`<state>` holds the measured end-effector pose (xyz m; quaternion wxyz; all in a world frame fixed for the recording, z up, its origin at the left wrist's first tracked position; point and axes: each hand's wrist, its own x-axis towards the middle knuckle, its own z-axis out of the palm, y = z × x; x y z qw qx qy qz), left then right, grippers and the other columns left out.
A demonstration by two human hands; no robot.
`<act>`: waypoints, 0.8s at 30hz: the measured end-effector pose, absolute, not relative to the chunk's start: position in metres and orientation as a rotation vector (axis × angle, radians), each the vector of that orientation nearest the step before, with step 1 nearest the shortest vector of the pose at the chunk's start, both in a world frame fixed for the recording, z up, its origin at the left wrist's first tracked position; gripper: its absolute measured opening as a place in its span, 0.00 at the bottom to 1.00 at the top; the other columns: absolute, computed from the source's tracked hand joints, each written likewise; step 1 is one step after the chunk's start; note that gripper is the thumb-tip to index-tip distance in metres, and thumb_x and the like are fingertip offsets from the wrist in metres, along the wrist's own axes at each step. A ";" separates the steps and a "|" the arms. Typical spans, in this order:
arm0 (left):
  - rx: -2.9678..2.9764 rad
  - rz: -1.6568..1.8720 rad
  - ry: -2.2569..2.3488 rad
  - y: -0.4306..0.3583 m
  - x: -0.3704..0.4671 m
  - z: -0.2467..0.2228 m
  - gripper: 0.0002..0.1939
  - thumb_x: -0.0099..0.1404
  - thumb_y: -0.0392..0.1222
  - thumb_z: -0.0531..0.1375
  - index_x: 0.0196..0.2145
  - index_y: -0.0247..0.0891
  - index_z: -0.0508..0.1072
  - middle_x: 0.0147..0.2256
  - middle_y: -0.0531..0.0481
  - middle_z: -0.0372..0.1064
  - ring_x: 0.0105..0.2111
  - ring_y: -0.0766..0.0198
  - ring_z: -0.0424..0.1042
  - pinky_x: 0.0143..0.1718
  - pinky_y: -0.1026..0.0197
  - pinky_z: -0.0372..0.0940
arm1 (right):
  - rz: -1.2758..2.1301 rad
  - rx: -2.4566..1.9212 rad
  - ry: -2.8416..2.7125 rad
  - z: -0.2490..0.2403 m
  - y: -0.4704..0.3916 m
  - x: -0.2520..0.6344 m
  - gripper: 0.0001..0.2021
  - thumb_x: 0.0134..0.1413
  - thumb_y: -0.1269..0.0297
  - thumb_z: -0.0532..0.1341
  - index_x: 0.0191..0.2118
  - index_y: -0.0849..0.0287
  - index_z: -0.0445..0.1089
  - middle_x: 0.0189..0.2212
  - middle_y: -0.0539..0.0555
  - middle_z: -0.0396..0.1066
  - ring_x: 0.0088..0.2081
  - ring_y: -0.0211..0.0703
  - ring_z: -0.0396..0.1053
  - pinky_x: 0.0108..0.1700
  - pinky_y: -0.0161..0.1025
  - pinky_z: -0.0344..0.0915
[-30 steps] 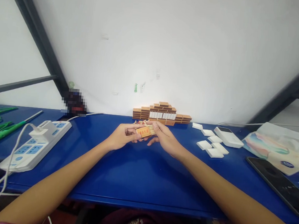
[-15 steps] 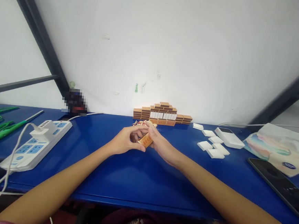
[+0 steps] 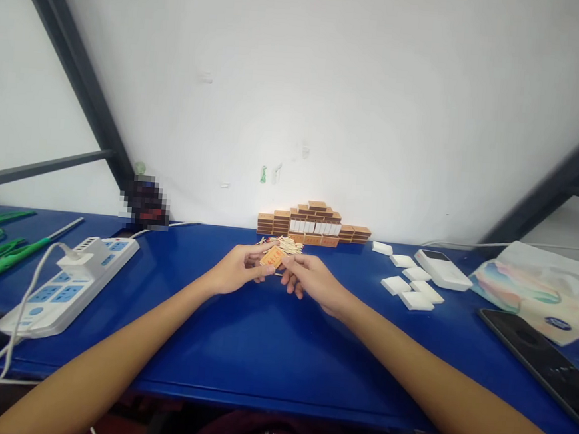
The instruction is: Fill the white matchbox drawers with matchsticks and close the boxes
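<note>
To work the box well here, I'd say: keep L hand [image 3: 230,269] as the steady one, light pinch only, since a thin card sleeve prob. crushes if squeezed hard. R hand [image 3: 322,283] best works at the box's R end, pushing straight along its length w/ the thumb; a skewed push could jam or bend the card. Keep the box approx. level, as any loose sticks inside could slide out, & keep knuckles off the match pile [image 3: 291,245] just beyond, nr the tabletop's [image 3: 258,355] far edge. Mind the stacked boxes [image 3: 315,227] along that edge too; a bump could topple them. Re position: the matchbox [image 3: 273,257] is up between both hands, abt mid-width of the tabletop & closer to its far edge than its near one, printed face toward the cam, tilted w/ its R end higher in view. L fingers are closed on it, thumb on the near side, others behind. R thumb is at its R end, other R fingers curled below & beside it; can't tell if they're gripping or just touching, nor what's inside the box, as fingers hide that end.
</note>
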<state>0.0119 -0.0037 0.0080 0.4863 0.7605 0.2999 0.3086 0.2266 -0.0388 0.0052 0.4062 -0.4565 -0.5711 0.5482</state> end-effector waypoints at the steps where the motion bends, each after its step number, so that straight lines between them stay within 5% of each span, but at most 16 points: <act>1: 1.855 0.756 0.736 -0.004 0.012 0.007 0.38 0.68 0.52 0.66 0.71 0.40 0.60 0.43 0.45 0.77 0.32 0.65 0.70 0.35 0.59 0.70 | 1.390 -1.154 -1.426 0.004 -0.038 0.227 0.14 0.67 0.56 0.62 0.33 0.61 0.70 0.25 0.51 0.72 0.21 0.33 0.68 0.16 0.27 0.58; 12: 1.927 0.738 0.824 -0.008 0.014 0.008 0.33 0.69 0.57 0.63 0.66 0.39 0.67 0.37 0.47 0.76 0.30 0.64 0.72 0.34 0.59 0.70 | 1.400 -1.224 -1.355 0.008 -0.046 0.221 0.13 0.71 0.59 0.57 0.35 0.60 0.69 0.20 0.49 0.70 0.16 0.35 0.66 0.11 0.27 0.54; 20: 2.480 0.988 0.954 0.010 0.017 0.020 0.21 0.67 0.54 0.65 0.51 0.38 0.78 0.36 0.49 0.76 0.30 0.65 0.72 0.34 0.62 0.68 | 1.488 -1.262 -1.252 0.026 -0.044 0.229 0.17 0.74 0.55 0.51 0.45 0.63 0.70 0.36 0.61 0.78 0.28 0.40 0.76 0.23 0.32 0.70; 24: 2.410 0.961 1.107 0.059 0.000 0.032 0.22 0.66 0.54 0.64 0.51 0.37 0.78 0.40 0.47 0.79 0.35 0.62 0.74 0.37 0.61 0.69 | 1.018 -1.306 -1.628 0.054 -0.073 0.241 0.14 0.71 0.56 0.55 0.54 0.58 0.69 0.44 0.60 0.78 0.35 0.45 0.78 0.34 0.40 0.77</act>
